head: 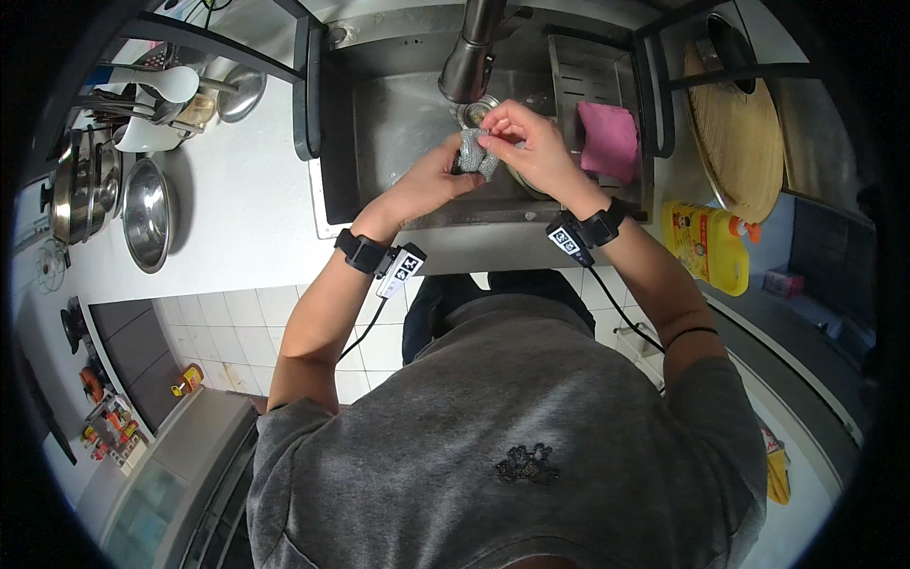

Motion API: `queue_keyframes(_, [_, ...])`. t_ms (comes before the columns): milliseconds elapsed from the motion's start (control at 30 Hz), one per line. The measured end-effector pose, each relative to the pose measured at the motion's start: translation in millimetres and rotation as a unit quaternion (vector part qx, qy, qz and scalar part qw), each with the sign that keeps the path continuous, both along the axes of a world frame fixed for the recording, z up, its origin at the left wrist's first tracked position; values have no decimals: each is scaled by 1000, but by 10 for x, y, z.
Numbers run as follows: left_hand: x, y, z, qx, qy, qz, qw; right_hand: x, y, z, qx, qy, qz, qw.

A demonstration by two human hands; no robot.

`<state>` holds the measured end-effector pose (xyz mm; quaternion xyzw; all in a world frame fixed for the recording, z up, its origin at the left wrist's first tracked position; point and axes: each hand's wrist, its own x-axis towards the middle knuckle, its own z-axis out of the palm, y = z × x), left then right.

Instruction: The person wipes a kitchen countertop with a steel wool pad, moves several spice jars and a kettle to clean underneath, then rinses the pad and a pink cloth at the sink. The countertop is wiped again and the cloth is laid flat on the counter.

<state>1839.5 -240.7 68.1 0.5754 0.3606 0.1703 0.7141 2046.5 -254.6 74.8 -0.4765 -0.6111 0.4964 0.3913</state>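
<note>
Over the stainless steel sink [405, 107], my left hand [430, 171] holds a crumpled grey mesh-like scrubbing cloth [472, 153]. My right hand [527, 142] pinches the cloth's upper right edge between thumb and fingers. Just beyond the cloth is the sink drain [478, 112], with bits of something in its strainer. The metal faucet [466, 71] hangs over the basin, close above my fingers. A round, pale-rimmed item behind my right wrist is mostly hidden.
A pink cloth [609, 140] lies by the slotted steel rack [586, 75]. On the right stand a yellow detergent bottle [700, 245] and a round wooden board [743, 142]. Leftward are a steel bowl [147, 217], stacked pots [78, 188] and utensils [170, 85]. Black frame bars [308, 92] flank the sink.
</note>
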Motion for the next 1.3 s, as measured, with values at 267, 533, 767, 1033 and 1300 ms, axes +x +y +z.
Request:
queue_keyframes(267, [-150, 6, 53, -36, -55, -26, 998, -21, -9, 210, 160, -116, 70, 978])
queue_keyframes(533, [-2, -98, 51, 96, -17, 16, 995, -103, -67, 155, 80, -93, 54, 991])
queue_keyframes(767, [84, -175, 73, 179, 45, 59, 981, -162, -114, 108, 54, -62, 8, 997])
queue_keyframes(1033, [-52, -176, -124, -53, -22, 80, 995, -150, -109, 169, 158, -101, 84, 979])
queue_keyframes(1300, [-188, -192, -168, -169, -86, 18, 982, -62, -188, 23, 173, -204, 159, 950])
